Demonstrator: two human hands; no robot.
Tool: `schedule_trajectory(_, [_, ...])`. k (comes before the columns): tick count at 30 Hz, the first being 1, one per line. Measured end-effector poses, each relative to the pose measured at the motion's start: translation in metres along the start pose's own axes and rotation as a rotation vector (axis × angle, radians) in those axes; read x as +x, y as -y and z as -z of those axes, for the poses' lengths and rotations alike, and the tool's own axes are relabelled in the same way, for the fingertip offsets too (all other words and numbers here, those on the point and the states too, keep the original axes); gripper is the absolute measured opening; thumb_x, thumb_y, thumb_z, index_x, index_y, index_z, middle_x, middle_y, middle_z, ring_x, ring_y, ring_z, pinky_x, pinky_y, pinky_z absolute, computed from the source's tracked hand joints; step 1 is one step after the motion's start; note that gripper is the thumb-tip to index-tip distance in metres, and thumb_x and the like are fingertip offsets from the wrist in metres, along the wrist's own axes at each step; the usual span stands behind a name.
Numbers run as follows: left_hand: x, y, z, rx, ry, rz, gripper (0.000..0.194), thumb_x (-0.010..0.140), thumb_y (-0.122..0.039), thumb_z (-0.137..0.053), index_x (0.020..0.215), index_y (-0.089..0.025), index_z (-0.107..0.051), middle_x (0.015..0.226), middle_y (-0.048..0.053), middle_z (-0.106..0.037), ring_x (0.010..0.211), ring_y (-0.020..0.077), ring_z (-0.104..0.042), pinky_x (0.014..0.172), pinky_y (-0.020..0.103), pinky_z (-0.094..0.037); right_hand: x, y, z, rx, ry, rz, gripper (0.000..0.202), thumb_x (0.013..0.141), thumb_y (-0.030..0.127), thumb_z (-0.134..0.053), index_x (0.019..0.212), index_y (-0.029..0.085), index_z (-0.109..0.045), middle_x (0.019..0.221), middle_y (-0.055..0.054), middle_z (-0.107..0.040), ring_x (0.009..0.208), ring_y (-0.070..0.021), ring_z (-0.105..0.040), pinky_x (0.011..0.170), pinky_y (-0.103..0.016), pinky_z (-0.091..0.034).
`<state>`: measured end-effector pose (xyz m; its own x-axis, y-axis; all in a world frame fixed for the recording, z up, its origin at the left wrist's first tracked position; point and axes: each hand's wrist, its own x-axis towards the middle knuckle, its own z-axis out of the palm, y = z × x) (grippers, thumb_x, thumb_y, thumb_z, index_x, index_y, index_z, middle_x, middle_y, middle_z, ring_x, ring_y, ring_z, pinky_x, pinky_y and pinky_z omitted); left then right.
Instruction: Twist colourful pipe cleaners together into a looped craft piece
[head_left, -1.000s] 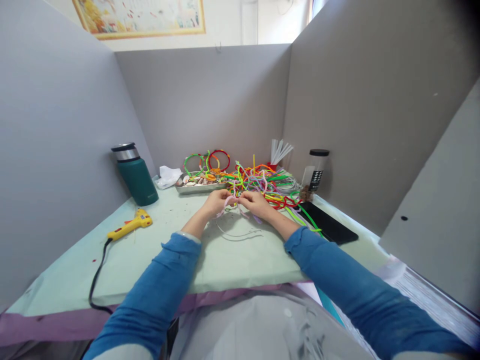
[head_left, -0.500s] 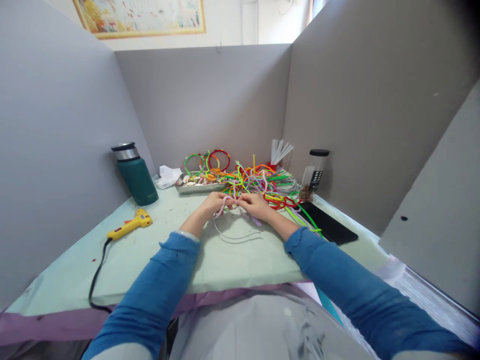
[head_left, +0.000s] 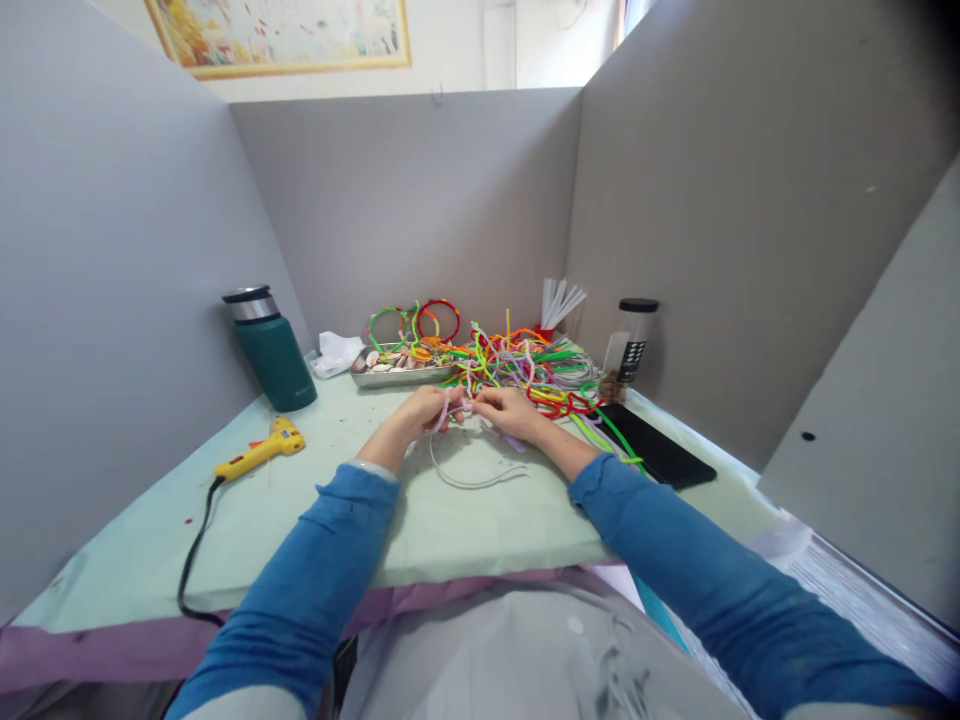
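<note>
Both hands meet over the middle of the table, fingers closed in pinches. A pink pipe cleaner (head_left: pixel 442 408) loops around the fingers of my left hand (head_left: pixel 427 408). My right hand (head_left: pixel 506 410) pinches the same pink strand close to the left fingertips. From under my left hand a thin grey wire (head_left: pixel 469 486) curves down and right, its loose ends lying above the tabletop. A lilac pipe cleaner piece (head_left: pixel 514 442) shows below my right hand. The exact wrap between the fingertips is too small to make out.
Behind the hands lies a tangled heap of coloured pipe cleaners (head_left: pixel 555 365). A metal tray (head_left: pixel 401 378) of shells stands left of it. A yellow glue gun (head_left: pixel 259 452), green bottle (head_left: pixel 276 360), black phone-like slab (head_left: pixel 664 448) and clear lidded jar (head_left: pixel 636 330) sit around the sides.
My left hand has turned slightly, and the pink loop stands more upright. The grey wire's two ends have swung closer together. My right hand has barely moved.
</note>
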<state>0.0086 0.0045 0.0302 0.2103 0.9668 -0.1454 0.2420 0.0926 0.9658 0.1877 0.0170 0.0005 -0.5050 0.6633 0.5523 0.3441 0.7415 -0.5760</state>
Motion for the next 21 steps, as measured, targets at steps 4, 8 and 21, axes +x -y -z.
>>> schedule_trajectory(4, [0.0015,0.0015,0.0005,0.010,0.003,-0.043,0.055,0.071,-0.063,-0.050,0.079,-0.010,-0.065,0.055,0.004,-0.059,0.033,0.0067,-0.036,0.040,0.026,-0.038,0.0008,0.0007,0.0007,-0.011,-0.008,-0.002,0.031,0.081,0.038,-0.047,0.067,0.013,-0.058,0.056,0.003,-0.047,0.052,-0.0074,-0.037,0.051,-0.021,-0.026])
schedule_trajectory(8, [0.0004,0.0003,0.0007,0.036,0.024,-0.035,0.059,0.068,-0.067,-0.048,0.076,-0.011,-0.066,0.055,0.005,-0.059,0.034,0.0072,-0.036,0.041,0.026,-0.037,0.0011,0.0010,0.0015,-0.021,-0.019,0.004,0.031,0.081,0.037,-0.046,0.067,0.013,-0.059,0.056,0.003,-0.046,0.053,-0.0077,-0.037,0.052,-0.021,-0.027])
schedule_trajectory(21, [0.0022,0.0006,0.0071,0.032,-0.103,-0.225,0.043,0.053,-0.052,-0.071,0.064,-0.011,-0.066,0.064,0.005,-0.062,0.055,0.0086,-0.048,0.052,0.022,-0.036,0.0018,-0.0058,0.0009,-0.086,-0.013,-0.019,0.033,0.081,0.039,-0.045,0.066,0.013,-0.058,0.054,0.003,-0.045,0.052,-0.0078,-0.038,0.051,-0.021,-0.025])
